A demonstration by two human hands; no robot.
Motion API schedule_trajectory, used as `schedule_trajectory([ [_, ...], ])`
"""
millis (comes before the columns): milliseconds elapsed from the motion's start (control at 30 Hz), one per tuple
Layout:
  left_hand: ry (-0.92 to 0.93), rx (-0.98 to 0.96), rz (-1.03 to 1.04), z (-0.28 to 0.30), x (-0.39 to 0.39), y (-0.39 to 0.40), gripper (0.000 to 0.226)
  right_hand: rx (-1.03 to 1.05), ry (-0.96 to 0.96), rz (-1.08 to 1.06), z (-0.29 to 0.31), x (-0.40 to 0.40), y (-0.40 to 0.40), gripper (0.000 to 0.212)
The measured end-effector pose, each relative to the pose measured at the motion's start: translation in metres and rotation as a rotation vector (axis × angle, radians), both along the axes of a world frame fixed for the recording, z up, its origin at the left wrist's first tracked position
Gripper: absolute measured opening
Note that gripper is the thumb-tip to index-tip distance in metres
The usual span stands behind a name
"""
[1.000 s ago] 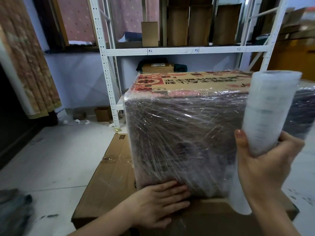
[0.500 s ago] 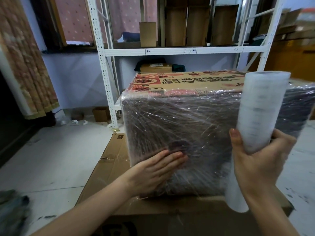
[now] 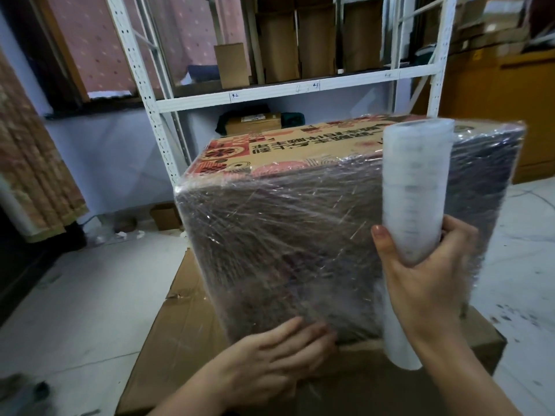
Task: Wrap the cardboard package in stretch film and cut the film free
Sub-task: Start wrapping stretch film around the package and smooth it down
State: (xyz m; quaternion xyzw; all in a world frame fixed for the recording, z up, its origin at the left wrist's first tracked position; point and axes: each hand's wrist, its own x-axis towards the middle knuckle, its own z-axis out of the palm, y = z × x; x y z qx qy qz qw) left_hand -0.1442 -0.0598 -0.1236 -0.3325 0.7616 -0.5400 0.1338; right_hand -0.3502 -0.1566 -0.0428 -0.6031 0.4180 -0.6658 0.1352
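1. The cardboard package (image 3: 300, 151) is being stood on a larger flat brown carton (image 3: 186, 319) that is serving as the bench, its printed top left bare and its near face already covered in wrinkled stretch film (image 3: 285, 250).
2. The film roll (image 3: 416, 193) is being held upright in the right hand (image 3: 426, 283), thumb on one side and fingers curled round the other, just in front of the package's near right part; the lower end of the roll is being let down toward the carton.
3. The roll is likely being kept vertical and close to the face so that the sheet pays out flat and taut across the full height of the side.
4. The left hand (image 3: 276, 349) is being laid with fingers spread and nearly straight against the bottom edge of the near face, where package meets carton; nothing is being pinched by it.
5. That pressing is being judged as an anchor: the package is being steadied, and the film smoothed down, while tension is being pulled from the roll.
6. The film is not yet being cut free; no blade is being shown, and the exact point where the sheet leaves the roll cannot be told through the blur.
7. White metal shelving (image 3: 270, 91) with stacked cartons is being seen behind, well apart.
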Motion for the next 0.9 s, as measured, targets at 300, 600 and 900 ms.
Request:
schedule_trajectory([
  [300, 0.266, -0.288, -0.021, 0.055, 0.007, -0.047, 0.063, 0.007, -0.026, 0.004, 0.001, -0.001, -0.003, 0.075],
  [600, 0.256, -0.278, 0.053, 0.074, -0.018, -0.026, 0.056, 0.177, -0.098, 0.197, 0.009, -0.006, 0.001, 0.074],
  [900, 0.801, -0.503, 0.153, 0.17, -0.026, -0.052, 0.061, 0.22, -0.143, 0.361, 0.014, -0.014, 0.004, 0.071],
])
